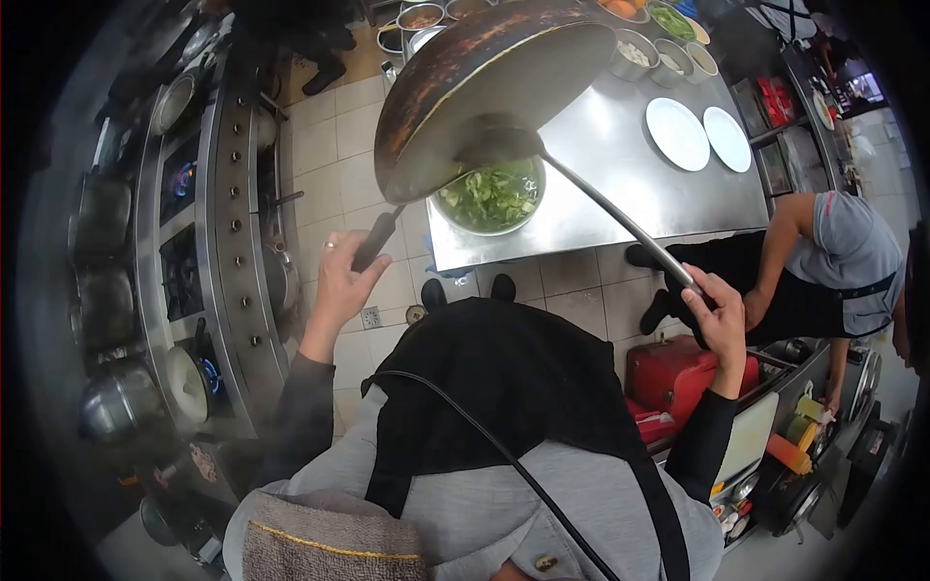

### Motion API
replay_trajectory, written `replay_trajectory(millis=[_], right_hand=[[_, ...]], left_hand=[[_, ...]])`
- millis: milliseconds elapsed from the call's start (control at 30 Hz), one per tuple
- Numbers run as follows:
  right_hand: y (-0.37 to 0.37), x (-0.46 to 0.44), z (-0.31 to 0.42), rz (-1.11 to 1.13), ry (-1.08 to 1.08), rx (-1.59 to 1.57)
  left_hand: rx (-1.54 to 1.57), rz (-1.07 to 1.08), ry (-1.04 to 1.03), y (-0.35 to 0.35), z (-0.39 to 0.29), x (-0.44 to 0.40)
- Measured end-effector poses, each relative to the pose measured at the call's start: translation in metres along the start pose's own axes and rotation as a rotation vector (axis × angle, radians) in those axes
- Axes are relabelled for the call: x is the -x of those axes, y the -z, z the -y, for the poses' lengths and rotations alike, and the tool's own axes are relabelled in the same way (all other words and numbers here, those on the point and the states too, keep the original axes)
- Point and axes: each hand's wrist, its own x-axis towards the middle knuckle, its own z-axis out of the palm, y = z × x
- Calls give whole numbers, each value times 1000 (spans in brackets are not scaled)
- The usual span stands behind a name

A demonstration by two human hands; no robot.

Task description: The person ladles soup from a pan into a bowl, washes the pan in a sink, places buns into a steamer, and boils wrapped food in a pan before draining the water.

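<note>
My left hand (346, 281) is closed round the dark handle of a large wok (426, 107), which is raised and tilted above the near left corner of the steel table. My right hand (715, 312) grips the long metal handle of a ladle (620, 215). The ladle's dark bowl is inside the wok, near its lower edge. Beneath the wok's rim, a round metal bowl (503, 232) with chopped green leaves (492, 197) stands at the table corner. The wok hides the back of this bowl.
Two white plates (677, 134) lie on the steel table (591, 208), with small metal containers (635, 60) behind. A co-worker (838, 257) bends at the right, near a red case (668, 373). Left is a stove (229, 232) with lit burners and a pan.
</note>
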Motion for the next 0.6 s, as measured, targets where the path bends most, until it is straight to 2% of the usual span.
replay_trajectory(millis=[133,233,367,400,500,600], right_hand=[[11,-7,-2,13,22,-106],[3,-24,-6,-1,30,-71],[0,-30,-24,85,40,-201],[-3,-30,-25,78,61,-284],[-12,-38,-6,212,-143,-526],[-29,-46,16,399,-121,-799]], left_hand=[[79,29,149,-1,-18,-5],[13,21,86,-4,-10,-6],[171,19,121,-12,-12,-7],[160,30,155,-9,-24,-9],[284,106,278,-9,-39,-8],[519,160,368,-11,-47,-10]])
